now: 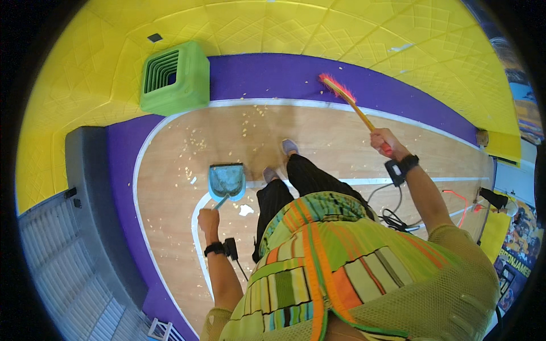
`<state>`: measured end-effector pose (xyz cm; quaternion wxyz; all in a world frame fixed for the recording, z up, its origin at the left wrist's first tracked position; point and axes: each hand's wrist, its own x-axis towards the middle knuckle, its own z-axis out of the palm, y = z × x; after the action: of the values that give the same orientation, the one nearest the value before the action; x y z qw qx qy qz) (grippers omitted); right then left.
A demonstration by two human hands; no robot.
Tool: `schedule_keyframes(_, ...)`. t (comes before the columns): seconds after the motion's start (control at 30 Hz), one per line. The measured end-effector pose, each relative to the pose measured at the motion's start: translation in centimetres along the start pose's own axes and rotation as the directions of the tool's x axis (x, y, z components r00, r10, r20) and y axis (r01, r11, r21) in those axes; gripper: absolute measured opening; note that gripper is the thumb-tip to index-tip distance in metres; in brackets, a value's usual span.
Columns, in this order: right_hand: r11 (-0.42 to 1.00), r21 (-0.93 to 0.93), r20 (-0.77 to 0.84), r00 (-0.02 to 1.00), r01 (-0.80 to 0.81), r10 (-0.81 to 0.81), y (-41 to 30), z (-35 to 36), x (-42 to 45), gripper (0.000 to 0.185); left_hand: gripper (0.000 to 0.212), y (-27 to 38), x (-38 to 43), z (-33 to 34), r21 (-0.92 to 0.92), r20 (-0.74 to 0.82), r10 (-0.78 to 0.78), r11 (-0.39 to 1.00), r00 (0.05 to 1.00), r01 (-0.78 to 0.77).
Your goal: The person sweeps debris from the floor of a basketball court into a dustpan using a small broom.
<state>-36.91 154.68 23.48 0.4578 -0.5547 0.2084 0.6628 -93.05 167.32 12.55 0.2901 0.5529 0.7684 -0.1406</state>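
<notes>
My left hand (209,221) is closed round the thin handle of a blue dustpan (227,179), whose pan lies over the wooden floor to the left of my feet. At the upper right, my right hand (385,143) grips the handle of a broom (360,113) with pink-red bristles. The broom's head reaches over the purple floor border near the yellow wall. Many small pale scraps (194,145) are scattered on the wood floor, and a few on the purple strip. A larger white scrap (246,210) lies just below the dustpan.
A stack of green plastic stools (187,81) stands against the yellow padded wall (273,30). A dark grey padded ledge (91,179) runs along the left. Black cables (394,219) hang near my right side. Another person (509,209) with a red-headed broom is at the far right.
</notes>
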Motion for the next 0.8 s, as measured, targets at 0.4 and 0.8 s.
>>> schedule_keyframes(0.4,0.921,-0.312,0.101,0.956,-0.232,0.275,0.6,9.3,-1.3,0.028,0.023,-6.1,-6.1,8.9,-0.196,0.066,-0.272,0.94,0.96,0.28)
schedule_keyframes(0.8,0.21,-0.962,0.196,0.976,0.174,0.09,-7.0,18.3,7.6,0.013,0.017,-3.2,-15.8,7.1,-0.719,0.418,-0.688,0.149,0.593,0.679)
